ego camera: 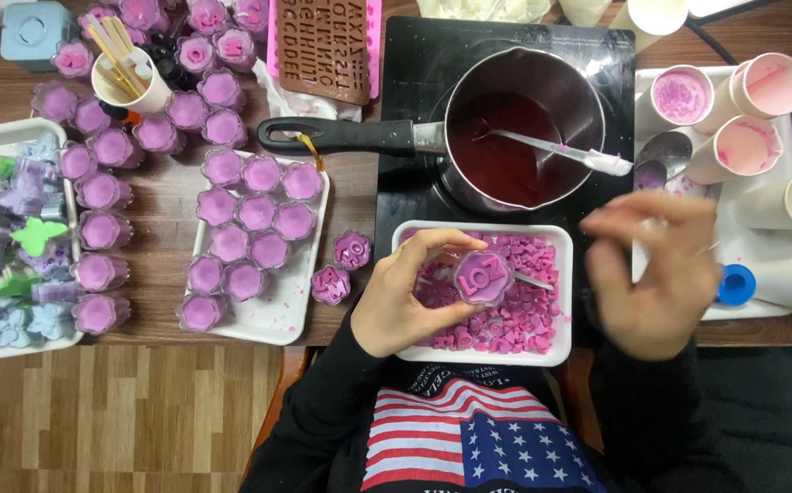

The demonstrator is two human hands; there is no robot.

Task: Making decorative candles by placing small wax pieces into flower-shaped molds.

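My left hand (407, 294) grips a small purple flower-shaped wax piece (482, 277) with pink letters on top, held over a white tray (560, 239) filled with several pink wax letters (524, 315). My right hand (654, 274) hovers blurred to the right of the tray, fingers curled, and seems to pinch a thin tool (535, 279) whose tip reaches the piece. Beyond the tray a steel saucepan (524, 128) of dark red liquid sits on a black hob (414, 183) with a spatula (560, 151) lying in it.
Two lettered purple pieces (342, 265) lie left of the tray. A white tray (282, 306) of purple flower candles, more candles (95, 219) around it, a bin of coloured wax shapes (8, 246), a brown letter mould (323, 46). Paper cups (752, 110) stand at right.
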